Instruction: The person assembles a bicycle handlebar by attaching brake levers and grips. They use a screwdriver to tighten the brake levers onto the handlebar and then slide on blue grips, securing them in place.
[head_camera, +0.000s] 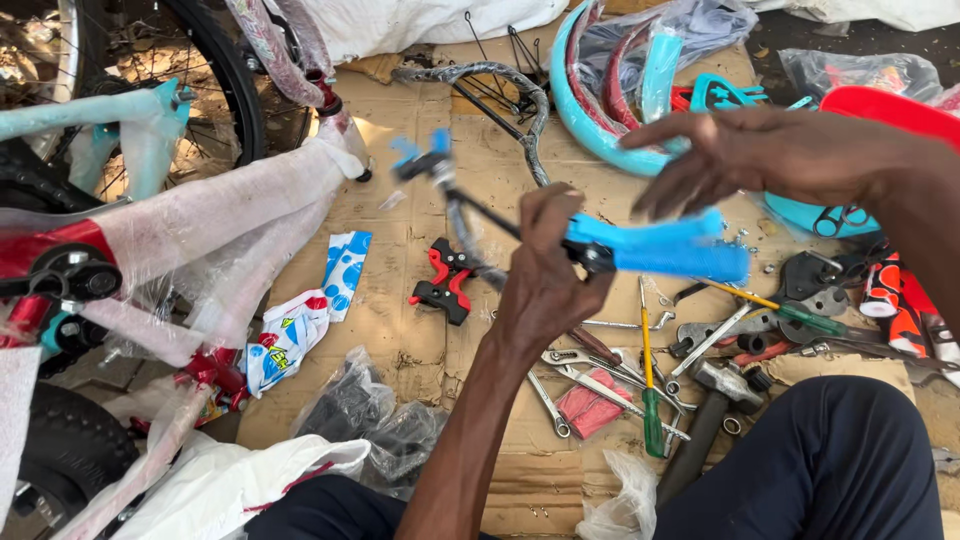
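Two hands are raised over flattened cardboard (420, 330) on the floor. A black handlebar (480, 215) with a blue sleeve (665, 248) is clasped by the left hand (545, 275), its grip pinching the bar where the sleeve begins. Fingers are spread on the right hand (770, 150), held just above the sleeve. Spanners (585, 365) and a hammer (715, 400) are scattered below.

A: So much stuff on that cardboard sheet (420, 340): wrenches (590, 365), a hammer (715, 400), a green screwdriver (650, 395).

B: Yep, plus red-black pedals (447, 280), teal mudguards (590, 110), and a plastic-wrapped red bike frame (190, 220) on the left.
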